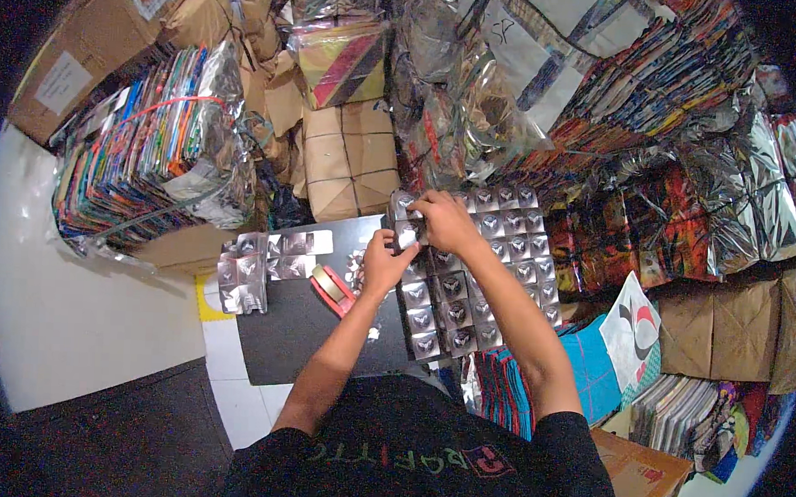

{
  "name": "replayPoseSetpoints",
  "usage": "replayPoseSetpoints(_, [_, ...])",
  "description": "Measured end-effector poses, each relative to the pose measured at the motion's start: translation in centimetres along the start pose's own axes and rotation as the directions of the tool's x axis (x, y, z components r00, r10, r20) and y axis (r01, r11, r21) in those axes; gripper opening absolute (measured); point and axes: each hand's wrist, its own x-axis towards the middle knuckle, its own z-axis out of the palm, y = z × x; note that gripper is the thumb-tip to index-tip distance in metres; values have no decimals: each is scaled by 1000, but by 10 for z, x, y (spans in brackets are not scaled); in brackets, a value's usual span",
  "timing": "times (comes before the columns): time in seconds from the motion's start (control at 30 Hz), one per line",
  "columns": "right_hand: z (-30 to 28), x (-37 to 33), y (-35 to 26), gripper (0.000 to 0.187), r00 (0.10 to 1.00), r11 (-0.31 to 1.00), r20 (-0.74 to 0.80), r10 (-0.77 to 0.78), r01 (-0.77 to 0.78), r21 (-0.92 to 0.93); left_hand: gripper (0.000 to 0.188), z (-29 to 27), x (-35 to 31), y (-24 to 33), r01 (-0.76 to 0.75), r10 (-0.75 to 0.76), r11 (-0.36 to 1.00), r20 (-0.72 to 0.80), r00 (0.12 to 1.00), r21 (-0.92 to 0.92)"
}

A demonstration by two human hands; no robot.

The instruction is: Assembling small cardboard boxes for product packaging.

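Note:
Rows of small dark-silver boxes [457,313], each with a light emblem on its face, stand side by side on the right part of a dark tabletop [287,341]. My two hands meet at the far left corner of these rows, over a small silver box [406,235]. Its left lower side is gripped by the fingers of my left hand [387,264]. My right hand [443,222] reaches over from the right, fingers bent onto the upper part of the same box. Some fingertips are hidden behind the hands.
Left on the tabletop lie flat silver carton blanks [243,275] and a red tape dispenser [332,290]. White scraps [354,271] lie beside my left hand. Wrapped brown parcels [348,162] and a plastic-covered bundle of colourful packets [154,136] crowd the far side; teal packs [588,363] stand at the right.

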Motion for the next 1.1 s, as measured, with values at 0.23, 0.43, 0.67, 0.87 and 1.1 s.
replayPoseSetpoints(0.23, [-8,-1,-7,47,1000,1000,-17,2,-2,23,71,-1,3,-10,3,-2,999,14,1000,-41])
replayPoseSetpoints(0.43, [-15,-5,-18,38,983,992,-181,-28,50,119,76,-29,-9,4,54,-56,996,27,998,69])
replayPoseSetpoints(0.67, [-6,-9,-85,25,964,835,-256,67,87,544,54,-118,-50,3,1,-17,951,-49,999,-309])
replayPoseSetpoints(0.87, [54,-8,-149,23,998,544,2,66,-37,838,34,-223,-90,-43,21,-116,959,-322,940,-283])
replayPoseSetpoints(1.1, [147,14,-228,33,949,312,312,-36,-286,906,40,-321,-93,-128,49,-17,998,-577,817,40])
